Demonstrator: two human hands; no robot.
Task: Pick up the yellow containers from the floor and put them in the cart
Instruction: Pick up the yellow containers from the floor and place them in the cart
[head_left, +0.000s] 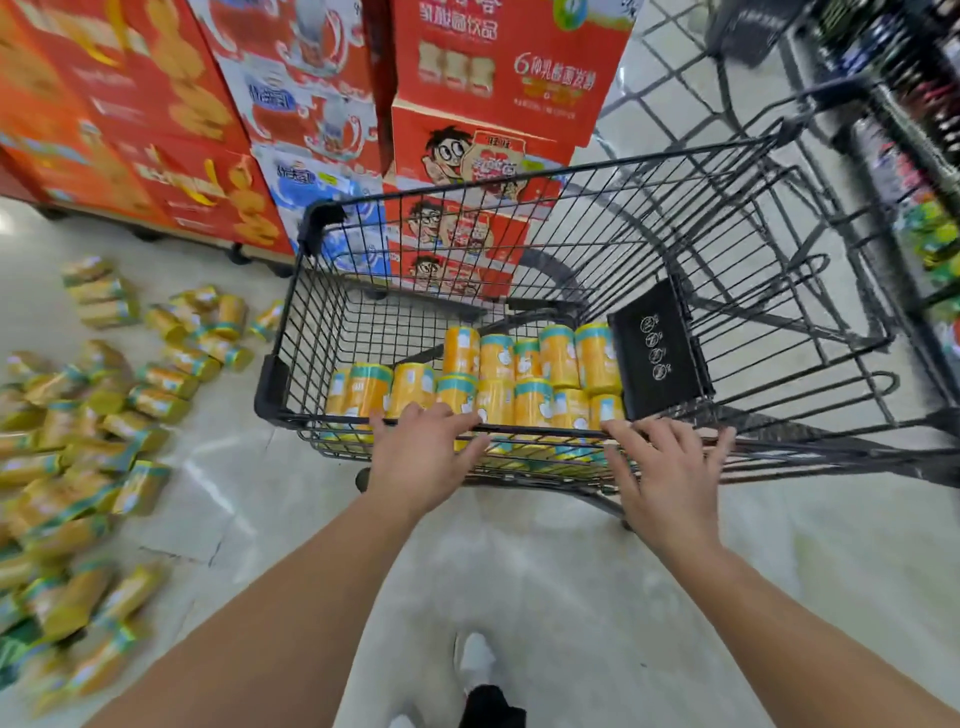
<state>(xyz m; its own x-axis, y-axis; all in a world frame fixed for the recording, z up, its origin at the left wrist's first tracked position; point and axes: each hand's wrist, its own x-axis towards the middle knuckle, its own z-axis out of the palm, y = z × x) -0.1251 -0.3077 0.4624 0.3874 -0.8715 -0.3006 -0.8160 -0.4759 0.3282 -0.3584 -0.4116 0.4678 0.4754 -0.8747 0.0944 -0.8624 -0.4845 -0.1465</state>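
A black wire cart (670, 234) stands in front of me. Several yellow containers with teal bands (524, 374) stand upright in two rows inside it, against the near wall. Many more yellow containers (93, 457) lie scattered on the floor at the left. My left hand (423, 457) hovers at the cart's near rim, fingers spread and straight, holding nothing. My right hand (670, 467) is beside it at the rim, fingers spread too, with nothing in it.
Stacked red cartons (483, 104) rise behind the cart, with more orange cartons (119, 119) at the far left. A second black cart (852, 291) nests on the right beside a shelf of goods (924, 171). My shoe (475, 660) stands on the pale tiled floor.
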